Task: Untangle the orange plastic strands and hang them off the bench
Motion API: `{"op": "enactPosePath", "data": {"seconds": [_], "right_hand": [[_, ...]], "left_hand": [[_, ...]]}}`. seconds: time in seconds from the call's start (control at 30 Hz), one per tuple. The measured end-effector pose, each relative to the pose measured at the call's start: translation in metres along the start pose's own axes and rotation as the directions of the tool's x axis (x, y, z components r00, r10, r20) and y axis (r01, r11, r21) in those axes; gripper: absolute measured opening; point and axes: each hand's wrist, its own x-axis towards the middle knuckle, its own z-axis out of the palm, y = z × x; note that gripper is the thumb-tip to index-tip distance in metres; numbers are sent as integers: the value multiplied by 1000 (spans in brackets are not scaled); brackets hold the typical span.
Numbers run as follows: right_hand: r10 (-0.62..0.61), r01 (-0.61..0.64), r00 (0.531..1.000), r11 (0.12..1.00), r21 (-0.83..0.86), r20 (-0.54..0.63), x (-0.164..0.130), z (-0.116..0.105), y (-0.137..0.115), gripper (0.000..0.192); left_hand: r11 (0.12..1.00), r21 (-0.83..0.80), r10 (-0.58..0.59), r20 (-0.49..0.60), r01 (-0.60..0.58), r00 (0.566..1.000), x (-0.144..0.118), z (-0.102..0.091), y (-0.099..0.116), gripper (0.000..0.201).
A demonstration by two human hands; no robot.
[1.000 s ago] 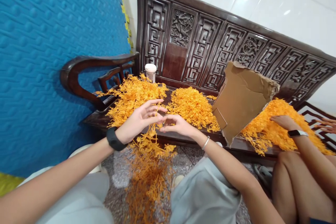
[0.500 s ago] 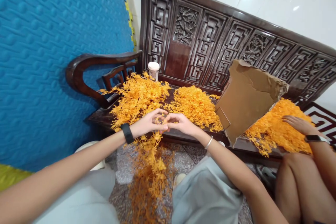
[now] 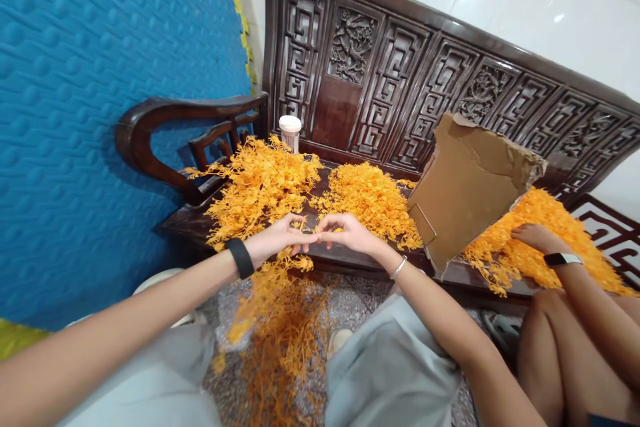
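My left hand (image 3: 279,240), with a black band on its wrist, pinches a strand of orange artificial flower sprigs (image 3: 273,280). The strand dangles below it, blurred by motion. Fingertip to fingertip with it is my right hand (image 3: 346,235), wearing a silver bangle, its fingers curled and closed. What lies between the right fingertips is too small to make out. Both hands are above the front edge of a dark wooden bench (image 3: 340,260). Behind them lie a left pile of orange sprigs (image 3: 265,180) and a middle pile of orange pieces (image 3: 367,200).
A torn cardboard sheet (image 3: 475,180) leans between the middle pile and a right-hand pile (image 3: 560,220). Another person's hand (image 3: 537,238) rests at that pile. A white-lidded tub (image 3: 290,133) stands by the carved backrest (image 3: 340,110). More orange strands (image 3: 285,360) lie below, near the floor.
The hanging strand has swung to the left and blurred. My hands stay together, with the right fingers curled slightly differently. The other person's hand has moved left over its pile.
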Motion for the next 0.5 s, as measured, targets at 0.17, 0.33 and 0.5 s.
{"op": "enactPosePath", "data": {"seconds": [0.17, 0.33, 0.5], "right_hand": [[9, -9, 999, 1000, 11, 36, 1, 1, -3, 17], [48, -44, 996, 998, -55, 80, 1, 3, 1, 7], [50, -33, 990, 991, -127, 132, -3, 6, 3, 13]], "left_hand": [[987, -102, 117, -44, -121, 992, -1, 1, -1, 63], [993, -75, 92, -8, -92, 996, -5, 4, 0, 66], [996, -15, 85, 20, -85, 996, -10, 8, -2, 60]]}}
